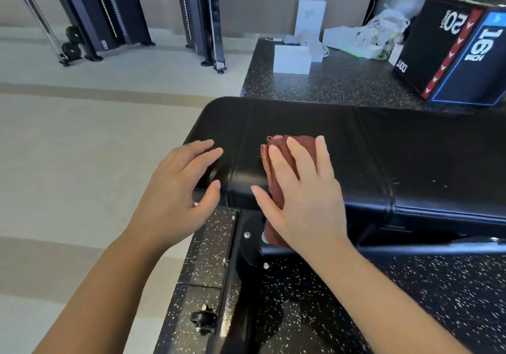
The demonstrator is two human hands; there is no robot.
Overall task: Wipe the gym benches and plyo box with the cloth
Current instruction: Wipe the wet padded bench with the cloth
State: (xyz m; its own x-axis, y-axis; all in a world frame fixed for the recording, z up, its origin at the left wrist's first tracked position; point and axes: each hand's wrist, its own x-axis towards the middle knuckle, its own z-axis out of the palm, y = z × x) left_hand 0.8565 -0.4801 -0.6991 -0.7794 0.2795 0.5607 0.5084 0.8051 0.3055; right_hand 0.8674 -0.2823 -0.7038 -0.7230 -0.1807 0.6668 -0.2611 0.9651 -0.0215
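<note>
A black padded gym bench (410, 156) runs from the centre to the right edge. A folded brown cloth (276, 159) lies on its near left part and hangs over the front edge. My right hand (304, 189) presses flat on the cloth with straight, spread fingers. My left hand (178, 189) rests at the bench's left end, fingers straight on the pad and thumb at its front edge. The black plyo box (449, 55), marked 16 inch and 20, stands at the far right behind the bench.
Black speckled rubber flooring (315, 85) lies under and behind the bench. White boxes (291, 59) and bags (375, 35) sit on it by the wall. Dark cable-machine frames (109, 11) stand at the far left on pale floor (82, 134). The bench's metal base (254, 246) is below my hands.
</note>
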